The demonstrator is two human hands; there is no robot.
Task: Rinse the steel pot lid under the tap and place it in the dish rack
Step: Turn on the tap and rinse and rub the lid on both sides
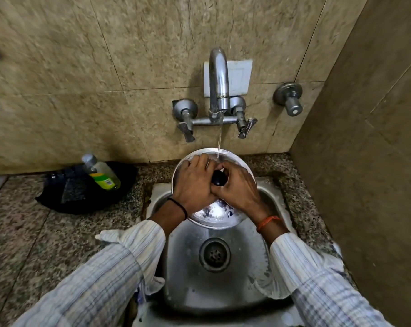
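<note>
A round steel pot lid (217, 214) with a black knob (218, 178) is held over the sink (190, 267), top side up. Water runs from the tap (219, 81) onto the lid's far edge. My left hand (193, 182) lies flat on the lid's left half, fingers spread toward the rim. My right hand (237, 185) covers the right half, with its fingers curled around the knob. Both hands hide much of the lid. No dish rack shows in this view.
A soap bottle (101, 172) leans in a black pan (86, 187) on the granite counter (34, 232) to the left. A side wall (365, 161) stands close on the right. Two tap handles (247, 128) and a separate valve (290, 100) stick out from the tiled back wall.
</note>
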